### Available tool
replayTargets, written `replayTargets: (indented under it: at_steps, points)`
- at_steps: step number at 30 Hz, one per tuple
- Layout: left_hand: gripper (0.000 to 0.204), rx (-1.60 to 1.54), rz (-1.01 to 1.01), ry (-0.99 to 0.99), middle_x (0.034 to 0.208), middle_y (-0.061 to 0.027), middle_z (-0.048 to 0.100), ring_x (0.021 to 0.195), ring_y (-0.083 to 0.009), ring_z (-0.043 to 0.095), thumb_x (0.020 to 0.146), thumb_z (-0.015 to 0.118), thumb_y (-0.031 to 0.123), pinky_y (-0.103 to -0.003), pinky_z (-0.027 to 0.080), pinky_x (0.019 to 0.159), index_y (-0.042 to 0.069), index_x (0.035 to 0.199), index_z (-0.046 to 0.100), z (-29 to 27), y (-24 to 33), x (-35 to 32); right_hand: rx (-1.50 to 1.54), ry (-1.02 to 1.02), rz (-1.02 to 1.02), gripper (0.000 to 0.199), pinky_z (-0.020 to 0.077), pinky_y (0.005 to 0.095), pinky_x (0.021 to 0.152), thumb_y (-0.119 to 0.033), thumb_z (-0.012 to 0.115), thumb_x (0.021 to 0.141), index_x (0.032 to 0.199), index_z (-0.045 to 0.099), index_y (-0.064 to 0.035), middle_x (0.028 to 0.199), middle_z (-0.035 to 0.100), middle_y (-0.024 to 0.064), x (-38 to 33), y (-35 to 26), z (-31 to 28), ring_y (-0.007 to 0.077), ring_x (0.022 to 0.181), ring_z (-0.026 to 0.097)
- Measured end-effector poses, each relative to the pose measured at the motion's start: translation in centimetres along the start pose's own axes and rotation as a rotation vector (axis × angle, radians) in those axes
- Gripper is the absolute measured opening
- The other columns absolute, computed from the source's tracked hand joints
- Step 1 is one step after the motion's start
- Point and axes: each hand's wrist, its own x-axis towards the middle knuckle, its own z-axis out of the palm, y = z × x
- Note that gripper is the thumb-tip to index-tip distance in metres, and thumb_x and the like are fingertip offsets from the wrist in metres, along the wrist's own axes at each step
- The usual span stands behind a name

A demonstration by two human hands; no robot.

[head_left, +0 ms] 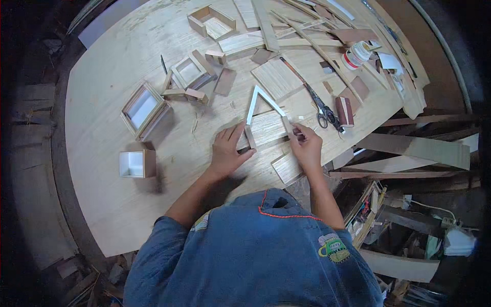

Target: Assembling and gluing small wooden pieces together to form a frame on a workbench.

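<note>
I have the angled white-and-wood frame (270,102) over the counter (102,204), ahead of and between the hands. Its apex points forward, nearer the left hand (228,151). The left leg (252,106) runs nearly straight ahead; the right leg (288,126) slants outward. Left hand: gripping the left leg's near end. Right hand (308,148): pinching the right leg's near end.

The left hand (229,147) pinches one small wooden piece (249,137) and the right hand (307,144) another wooden strip (287,126), both meeting a white inverted V (252,105) over the pale surface (107,204). Around that V, a jar (353,57) lies at two o'clock, scissors (334,120) at three, a white-lined box (132,164) at eight, an open wooden box (198,24) at eleven.
</note>
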Motion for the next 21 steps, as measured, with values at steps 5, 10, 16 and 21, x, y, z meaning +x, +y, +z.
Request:
replayTargets:
  at_steps: [5, 10, 16, 21]
  points:
    - [0.082, 0.011, -0.001, 0.003, 0.121, -0.0158, 0.055, 0.107, -0.0342, 0.053, 0.063, 0.08, 0.025, -0.045, 0.041, 0.093, 0.007, 0.135, 0.044, 0.0, 0.0, 0.0, -0.037, -0.019, -0.102, 0.042, 0.0511, 0.0244, 0.066, 0.006, 0.058, 0.073, 0.113, 0.065, -0.0034, 0.096, 0.065, 0.0123, 0.2, 1.1, -0.4, 0.015, 0.079, 0.063]
    - [0.084, 0.01, 0.0, -0.007, 0.122, -0.0157, 0.055, 0.106, -0.0346, 0.053, 0.063, 0.079, 0.025, -0.045, 0.041, 0.094, 0.008, 0.136, 0.042, 0.0, 0.0, 0.0, -0.113, -0.036, -0.137, 0.041, 0.0513, 0.0252, 0.067, 0.006, 0.059, 0.073, 0.112, 0.065, -0.0033, 0.093, 0.065, 0.014, 0.3, 0.8, -0.6, 0.0179, 0.076, 0.064]
    - [0.085, 0.021, 0.008, 0.0, 0.12, -0.0157, 0.055, 0.105, -0.0344, 0.053, 0.062, 0.08, 0.026, -0.045, 0.042, 0.091, 0.008, 0.136, 0.042, 0.0, -0.1, 0.0, -0.123, -0.05, -0.148, 0.037, 0.0517, 0.0275, 0.067, 0.005, 0.06, 0.075, 0.11, 0.065, -0.0031, 0.093, 0.065, 0.0158, 0.2, 0.5, -0.8, 0.0208, 0.074, 0.065]
    - [0.085, 0.009, 0.024, -0.001, 0.12, -0.0157, 0.056, 0.103, -0.0342, 0.055, 0.062, 0.08, 0.028, -0.044, 0.042, 0.09, 0.008, 0.135, 0.044, 0.0, -0.2, 0.1, -0.111, -0.014, -0.19, 0.035, 0.0516, 0.028, 0.068, 0.004, 0.061, 0.075, 0.109, 0.065, -0.0033, 0.094, 0.065, 0.0161, 0.2, 1.3, -0.4, 0.0218, 0.077, 0.065]
